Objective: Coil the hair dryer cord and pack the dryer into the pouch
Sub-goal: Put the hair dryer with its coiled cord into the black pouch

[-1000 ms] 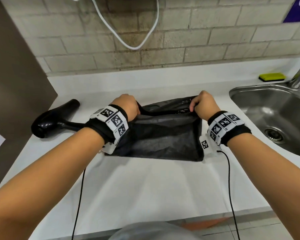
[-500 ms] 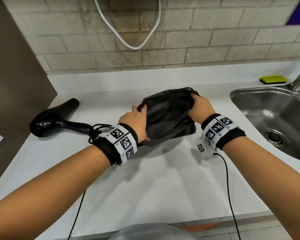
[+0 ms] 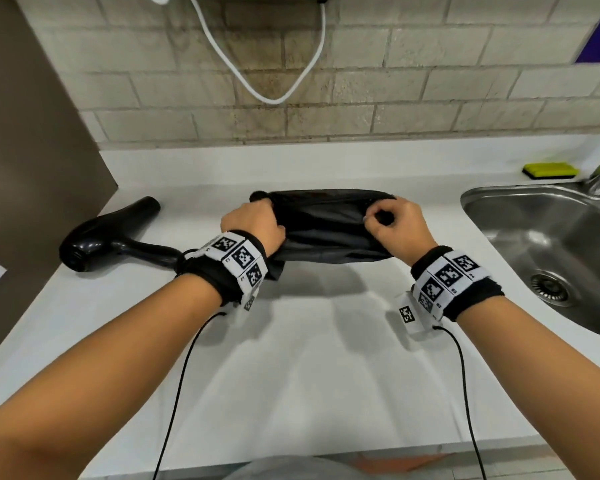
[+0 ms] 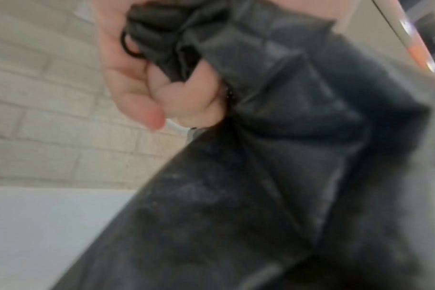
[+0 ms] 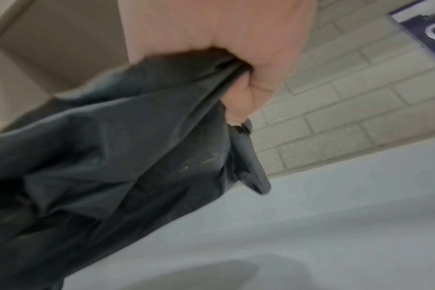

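Observation:
A black fabric pouch [image 3: 326,226] hangs stretched between my two hands above the white counter [image 3: 291,358]. My left hand [image 3: 253,225] grips its left end, fingers curled into the bunched cloth [image 4: 261,137]. My right hand [image 3: 392,225] grips the right end in a fist, and the dark cloth [image 5: 127,157] trails below it. The black hair dryer [image 3: 108,237] lies on the counter to the left, nozzle toward the wall, handle pointing at my left wrist. Its coiled cord [image 3: 184,259] is mostly hidden behind that wrist.
A steel sink [image 3: 551,258] with a tap is set in the counter at the right, a yellow-green sponge [image 3: 550,170] behind it. A white cable [image 3: 257,91] loops down the brick wall. A brown panel [image 3: 25,168] bounds the left side. Thin black wires run from both wristbands.
The pouch lay flat on the counter a second ago. Both hands then lifted and bunched it, and now they have drawn apart, stretching it sideways in the air.

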Motion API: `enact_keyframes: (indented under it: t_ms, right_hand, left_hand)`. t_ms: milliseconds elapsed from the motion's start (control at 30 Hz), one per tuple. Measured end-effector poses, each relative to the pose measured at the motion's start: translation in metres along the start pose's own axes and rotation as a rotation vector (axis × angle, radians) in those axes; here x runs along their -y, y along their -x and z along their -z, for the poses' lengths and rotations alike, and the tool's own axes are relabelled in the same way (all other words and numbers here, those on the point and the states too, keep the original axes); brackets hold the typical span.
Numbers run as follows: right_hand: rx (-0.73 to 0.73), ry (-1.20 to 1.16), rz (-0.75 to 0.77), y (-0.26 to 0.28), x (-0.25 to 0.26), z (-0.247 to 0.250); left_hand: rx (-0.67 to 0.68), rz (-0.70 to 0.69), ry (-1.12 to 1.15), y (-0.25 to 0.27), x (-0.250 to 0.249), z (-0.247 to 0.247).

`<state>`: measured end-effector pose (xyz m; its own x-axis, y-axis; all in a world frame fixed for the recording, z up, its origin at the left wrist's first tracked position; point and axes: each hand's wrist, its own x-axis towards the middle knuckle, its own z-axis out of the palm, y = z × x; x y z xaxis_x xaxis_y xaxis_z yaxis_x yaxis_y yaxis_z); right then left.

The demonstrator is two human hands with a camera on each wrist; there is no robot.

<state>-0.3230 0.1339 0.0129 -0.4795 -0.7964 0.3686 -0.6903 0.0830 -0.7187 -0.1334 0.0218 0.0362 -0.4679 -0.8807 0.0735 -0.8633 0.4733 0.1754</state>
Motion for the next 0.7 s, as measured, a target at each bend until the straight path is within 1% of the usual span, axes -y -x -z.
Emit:
enact_keyframes:
  t_ms: [100, 167, 200, 267, 333, 400, 433, 500, 567, 633, 700]
  right_hand:
    - [0.135, -0.046, 0.056, 0.002, 0.001, 0.004]
    - [0.142, 0.003, 0.045, 0.0, 0.0, 0.007]
    - [0.137, 0.077, 0.022, -0.002, -0.001, 0.008]
    - [0.146, 0.31, -0.049, -0.005, -0.004, 0.007]
    - [0.193, 0.519, -0.145, -0.007, -0.006, 0.004]
    - [0.21, 0.584, -0.253, -0.005, -0.005, 0.001]
    - [0.211, 0.595, -0.286, -0.004, -0.004, -0.001]
    - [0.248, 0.657, -0.267, 0.0, -0.001, -0.004]
    - [0.31, 0.741, -0.234, 0.004, 0.005, -0.007]
    - [0.314, 0.789, -0.23, 0.005, 0.013, -0.011]
    - [0.302, 0.793, -0.221, 0.0, 0.019, -0.015]
  left_hand:
    - [0.042, 0.023, -0.059, 0.0, -0.001, -0.004]
    - [0.103, 0.038, -0.107, 0.006, -0.003, -0.012]
    - [0.13, 0.041, -0.134, 0.01, -0.002, -0.017]
    - [0.175, 0.023, -0.154, 0.019, -0.001, -0.027]
    - [0.215, -0.037, -0.093, 0.025, 0.0, -0.033]
    - [0.256, -0.069, 0.029, 0.028, 0.002, -0.036]
    - [0.257, -0.068, 0.097, 0.028, 0.003, -0.037]
    - [0.187, -0.05, 0.227, 0.028, 0.006, -0.035]
    - [0.06, -0.028, 0.314, 0.029, 0.011, -0.028]
    - [-0.048, -0.023, 0.355, 0.03, 0.017, -0.017]
    - [-0.101, -0.019, 0.381, 0.03, 0.025, -0.006]
